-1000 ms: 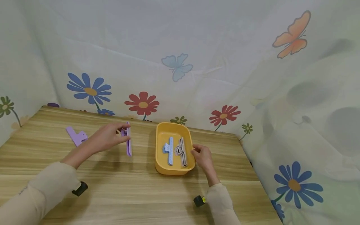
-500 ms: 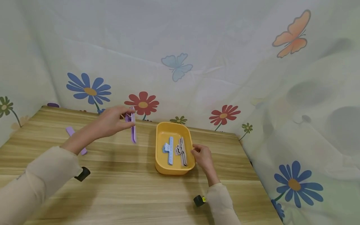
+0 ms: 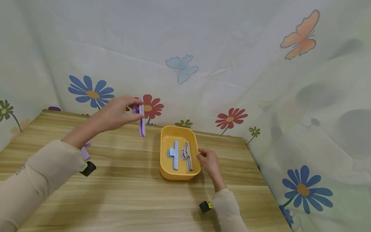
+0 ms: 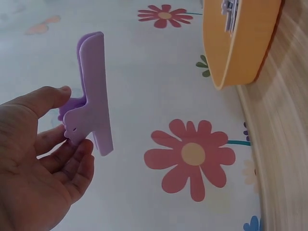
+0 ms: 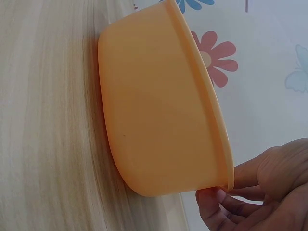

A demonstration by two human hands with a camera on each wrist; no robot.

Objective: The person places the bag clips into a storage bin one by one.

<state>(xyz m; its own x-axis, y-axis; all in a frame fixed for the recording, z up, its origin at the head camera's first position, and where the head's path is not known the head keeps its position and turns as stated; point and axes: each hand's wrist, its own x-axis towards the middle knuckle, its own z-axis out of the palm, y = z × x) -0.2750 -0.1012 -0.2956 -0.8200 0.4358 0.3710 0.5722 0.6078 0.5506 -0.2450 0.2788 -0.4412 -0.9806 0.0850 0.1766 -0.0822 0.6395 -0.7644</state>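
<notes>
A second flat purple plastic clip lies on the wooden table, partly hidden behind the left forearm. The left hand pinches a long purple plastic clip in the air, left of the yellow oval plastic tub. At the tub's right rim, the right hand rests with fingers curled against it.

No readable text, label or number shows anywhere, though small marks may be blurred.

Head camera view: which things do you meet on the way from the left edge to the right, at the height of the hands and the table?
Left hand → long purple plastic clip pinched in it → yellow plastic tub → blue plastic clip in the tub → grey plastic clips beside it → right hand at the tub's rim.
</notes>
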